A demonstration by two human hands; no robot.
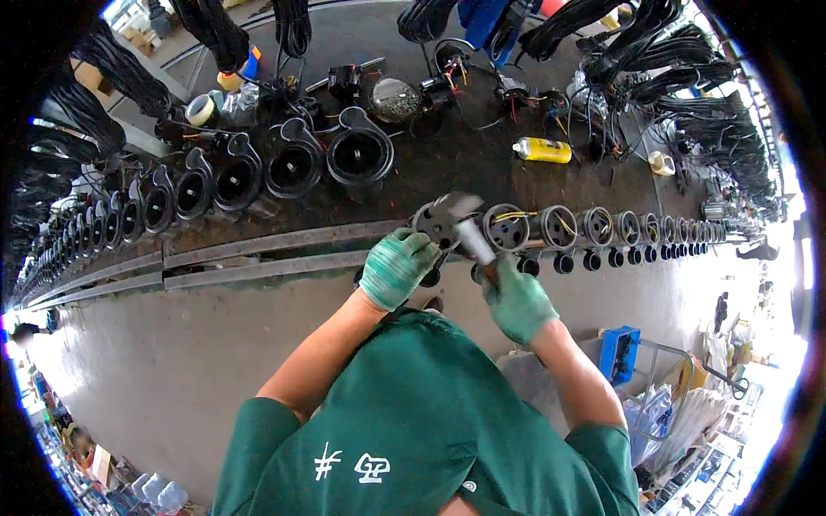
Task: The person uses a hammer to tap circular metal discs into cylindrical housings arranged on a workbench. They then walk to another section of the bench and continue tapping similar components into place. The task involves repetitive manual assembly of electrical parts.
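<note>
My left hand [396, 267], in a green glove, grips a round black motor part [434, 224] at the edge of the long workbench. My right hand [516, 301], also gloved in green, holds a hammer [465, 225] by its handle, with the metal head blurred just above that part. The part sits at the left end of a row of similar round black units with yellow wires [559, 225] that runs off to the right along the metal rail [258, 258].
A row of black volute-shaped housings [292, 165] lines the bench to the left. Farther back lie a yellow spray can [542, 150], a tape roll [200, 109], a jar of screws [394, 99] and hanging black cable bundles [654, 60]. A blue box [619, 351] stands on the floor to the right.
</note>
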